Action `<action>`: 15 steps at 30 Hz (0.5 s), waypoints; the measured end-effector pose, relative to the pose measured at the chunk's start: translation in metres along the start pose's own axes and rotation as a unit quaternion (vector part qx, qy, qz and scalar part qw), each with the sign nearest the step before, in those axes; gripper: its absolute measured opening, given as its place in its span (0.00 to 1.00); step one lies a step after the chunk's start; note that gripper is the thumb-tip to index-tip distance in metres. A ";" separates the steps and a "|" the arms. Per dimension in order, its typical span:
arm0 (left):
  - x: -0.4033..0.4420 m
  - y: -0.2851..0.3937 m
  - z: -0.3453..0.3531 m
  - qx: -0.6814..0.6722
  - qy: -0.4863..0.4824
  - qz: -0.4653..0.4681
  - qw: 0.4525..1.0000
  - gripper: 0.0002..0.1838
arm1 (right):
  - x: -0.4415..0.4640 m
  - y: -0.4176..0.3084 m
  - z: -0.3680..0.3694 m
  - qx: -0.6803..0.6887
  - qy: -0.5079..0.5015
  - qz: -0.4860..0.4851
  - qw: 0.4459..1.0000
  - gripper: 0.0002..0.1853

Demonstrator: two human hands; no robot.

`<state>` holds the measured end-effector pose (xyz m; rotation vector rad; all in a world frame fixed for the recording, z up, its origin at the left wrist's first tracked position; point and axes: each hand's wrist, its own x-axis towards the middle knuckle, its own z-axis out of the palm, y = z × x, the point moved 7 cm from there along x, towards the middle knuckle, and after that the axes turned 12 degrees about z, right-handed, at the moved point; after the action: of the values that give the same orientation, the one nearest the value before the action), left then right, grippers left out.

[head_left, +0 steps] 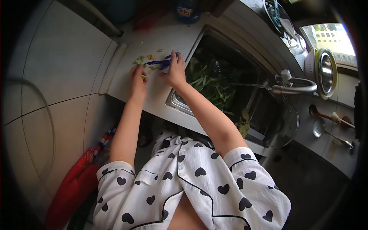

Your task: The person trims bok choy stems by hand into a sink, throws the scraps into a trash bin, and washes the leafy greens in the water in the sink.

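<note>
Over the table (159,97), the left hand (137,78) pinches a green vegetable piece (143,76) near vegetable scraps (139,60); the right hand (176,72) is at a blue item (155,62), its grip too hidden to tell. Leafy greens (218,90) lie in the sink (177,102).

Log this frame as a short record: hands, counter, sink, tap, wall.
left_hand: left hand, holding a small green piece
right_hand: right hand, at a blue item; grip and item type unclear
counter: counter, with vegetable scraps near both hands
sink: sink, beside the right hand; leafy greens inside
tap: tap, thin water stream running
wall: slotted ladle hanging, right side of view
</note>
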<state>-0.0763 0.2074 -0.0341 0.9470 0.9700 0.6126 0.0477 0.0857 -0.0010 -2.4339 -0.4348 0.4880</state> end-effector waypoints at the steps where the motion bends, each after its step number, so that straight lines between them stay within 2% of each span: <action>1: 0.006 0.007 -0.005 0.044 -0.005 0.031 0.999 0.10 | 0.004 -0.006 0.002 -0.017 -0.007 0.003 1.000 0.57; 6: 0.030 0.030 -0.017 0.259 -0.010 0.139 0.956 0.12 | 0.028 -0.021 0.032 -0.058 -0.017 -0.058 0.996 0.56; 9: 0.052 0.030 -0.013 0.437 -0.047 0.293 0.849 0.15 | 0.038 -0.034 0.042 -0.060 -0.028 -0.093 0.993 0.48; 12: 0.053 0.021 0.000 0.440 -0.078 0.280 0.850 0.20 | 0.041 -0.043 0.050 -0.052 -0.027 -0.106 0.993 0.40; 13: 0.043 0.034 0.012 0.471 -0.100 0.265 0.835 0.24 | 0.039 -0.048 0.049 -0.053 -0.037 -0.101 0.993 0.39; 15: 0.044 0.029 0.020 0.485 -0.133 0.295 0.813 0.26 | 0.040 -0.053 0.049 -0.040 -0.038 -0.096 0.994 0.35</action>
<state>-0.0398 0.2479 -0.0216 2.2482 0.6906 0.4439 0.0510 0.1666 -0.0137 -2.4243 -0.7259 0.4898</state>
